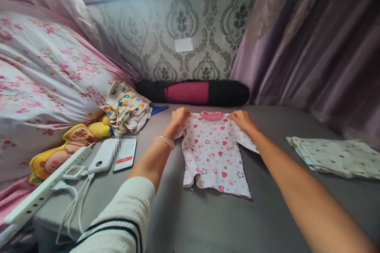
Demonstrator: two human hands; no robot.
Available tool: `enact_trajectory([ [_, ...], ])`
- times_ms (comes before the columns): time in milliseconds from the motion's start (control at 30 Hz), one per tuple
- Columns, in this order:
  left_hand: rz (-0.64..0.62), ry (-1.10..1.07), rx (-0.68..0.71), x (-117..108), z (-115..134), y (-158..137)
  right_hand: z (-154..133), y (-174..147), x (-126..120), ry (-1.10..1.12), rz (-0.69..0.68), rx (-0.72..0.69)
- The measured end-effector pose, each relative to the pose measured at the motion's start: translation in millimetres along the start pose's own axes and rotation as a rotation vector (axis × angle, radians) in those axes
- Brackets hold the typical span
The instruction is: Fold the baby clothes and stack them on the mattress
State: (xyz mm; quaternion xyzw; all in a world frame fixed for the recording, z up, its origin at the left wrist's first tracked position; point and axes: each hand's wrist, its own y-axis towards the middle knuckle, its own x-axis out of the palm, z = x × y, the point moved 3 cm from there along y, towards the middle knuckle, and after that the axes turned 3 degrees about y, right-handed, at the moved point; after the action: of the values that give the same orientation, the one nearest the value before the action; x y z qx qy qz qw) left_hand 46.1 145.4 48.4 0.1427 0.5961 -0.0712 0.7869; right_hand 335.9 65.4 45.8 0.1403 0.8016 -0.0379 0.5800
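A small white shirt [215, 154] with red hearts, flowers and a pink collar lies spread on the grey bed surface [190, 221], collar away from me. My left hand [180, 116] pinches its left shoulder, just beside the collar. At the opposite shoulder my right hand [242, 119] is closed on the cloth in the same way. Both sleeves are partly covered by my hands and forearms. The shirt's lower hem is a little curled up at the left corner. A pale bangle [165, 141] circles my left wrist.
Left of me are a power strip [47, 185] with cables, a white power bank [102, 156], a phone [126, 154], a yellow plush toy [47, 162] and crumpled patterned clothes [126, 106]. Folded cloth [335, 156] lies right. A black-and-red bolster [187, 92] lines the wall.
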Motion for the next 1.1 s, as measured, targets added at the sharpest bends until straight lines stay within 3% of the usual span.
enact_trajectory([
  [400,-0.064,-0.052,-0.043,49.9,-6.9,31.6,19.0,36.6,48.6,0.023,-0.076,0.041],
  [700,-0.097,-0.067,-0.069,79.5,-16.7,45.5,19.1,44.6,77.4,-0.034,-0.085,0.028],
  [867,-0.105,-0.081,-0.134,78.5,-21.4,42.7,27.0,42.2,79.9,-0.013,-0.058,0.006],
  [1100,-0.280,-0.297,-0.274,50.4,-60.5,14.7,73.3,25.5,53.1,0.220,-0.261,0.122],
])
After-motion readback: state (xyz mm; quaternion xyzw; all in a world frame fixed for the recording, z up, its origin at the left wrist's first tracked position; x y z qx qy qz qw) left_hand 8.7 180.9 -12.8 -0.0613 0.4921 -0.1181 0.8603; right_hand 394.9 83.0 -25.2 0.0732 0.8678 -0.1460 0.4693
